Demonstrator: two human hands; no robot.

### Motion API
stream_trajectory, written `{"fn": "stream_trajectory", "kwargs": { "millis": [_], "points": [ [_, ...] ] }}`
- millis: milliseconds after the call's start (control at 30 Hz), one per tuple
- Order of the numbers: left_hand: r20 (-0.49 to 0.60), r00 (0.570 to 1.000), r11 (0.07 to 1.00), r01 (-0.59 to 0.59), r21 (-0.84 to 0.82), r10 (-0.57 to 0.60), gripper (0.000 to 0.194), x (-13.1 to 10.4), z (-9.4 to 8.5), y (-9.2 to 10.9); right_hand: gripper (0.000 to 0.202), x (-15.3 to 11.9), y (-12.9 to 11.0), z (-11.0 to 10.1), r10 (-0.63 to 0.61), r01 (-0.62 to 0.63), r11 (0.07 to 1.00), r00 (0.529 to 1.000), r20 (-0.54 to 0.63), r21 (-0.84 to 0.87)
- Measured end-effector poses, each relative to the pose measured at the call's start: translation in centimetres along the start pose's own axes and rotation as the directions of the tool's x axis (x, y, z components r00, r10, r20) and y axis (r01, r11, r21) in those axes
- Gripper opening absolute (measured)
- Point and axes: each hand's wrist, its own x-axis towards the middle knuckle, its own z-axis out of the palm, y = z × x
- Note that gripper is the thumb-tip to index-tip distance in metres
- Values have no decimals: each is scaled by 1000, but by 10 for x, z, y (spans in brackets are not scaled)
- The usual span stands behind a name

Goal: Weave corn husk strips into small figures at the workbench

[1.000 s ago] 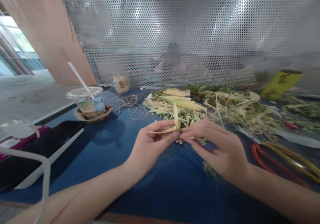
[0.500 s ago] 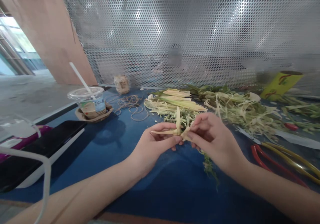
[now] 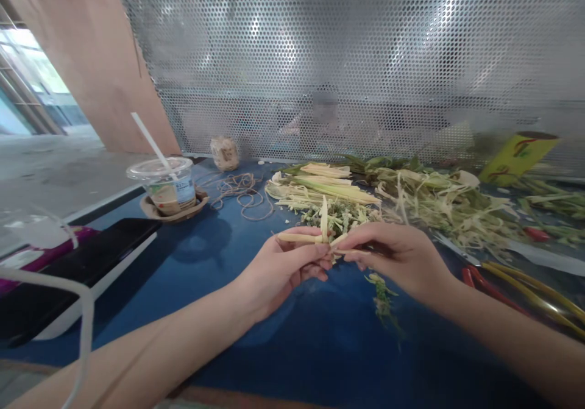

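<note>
Between both hands is a small piece of pale yellow leaf strips, perhaps corn husk (image 3: 324,221), crossed over each other, with one strip standing upright and one pointing left. My left hand (image 3: 286,266) pinches its middle between thumb and fingers. From the right, my right hand (image 3: 397,250) is closed on a strip end at the crossing, thumb and forefinger pressed together. Just behind the hands lie a pile of flat husk strips (image 3: 338,191) and some green-white plant bits (image 3: 351,213). A loose green sprig (image 3: 384,302) rests on the blue table (image 3: 292,348) below my right hand.
At left stand a plastic cup with a straw (image 3: 171,189), a black phone-like slab (image 3: 86,269) and a white cable (image 3: 85,311). Loose twine (image 3: 244,192) lies behind. At right are shredded husks (image 3: 439,202), red- and yellow-handled tools (image 3: 525,287) and a yellow tube (image 3: 518,156). A perforated metal panel (image 3: 320,49) closes the back.
My right hand has turned flatter and lower, its fingers now stretched leftward along the strip. My left hand keeps its pinch. The view has shifted slightly.
</note>
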Motion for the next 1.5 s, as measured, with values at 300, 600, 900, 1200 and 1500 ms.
{"fn": "stream_trajectory", "kwargs": {
  "millis": [300,600,900,1200,1500],
  "points": [
    [101,989,959,-131,250,109,13,-3,4,-6,18,0,3,6,179,-182,983,976,-122,-16],
    [143,972,902,-226,367,186,7,-7,6,-6,30,-2,6,8,397,-398,917,918,20,35],
    [105,991,940,-115,320,85,13,-6,5,-5,24,-1,0,11,330,-322,940,942,-58,108],
    [158,986,943,-98,318,49,20,-6,5,-10,18,-5,-7,14,110,-142,977,975,-191,-161],
    [120,992,975,3,224,-31,13,-5,6,-7,5,-10,-13,13,-102,57,980,967,-234,-191]
  ]
}}
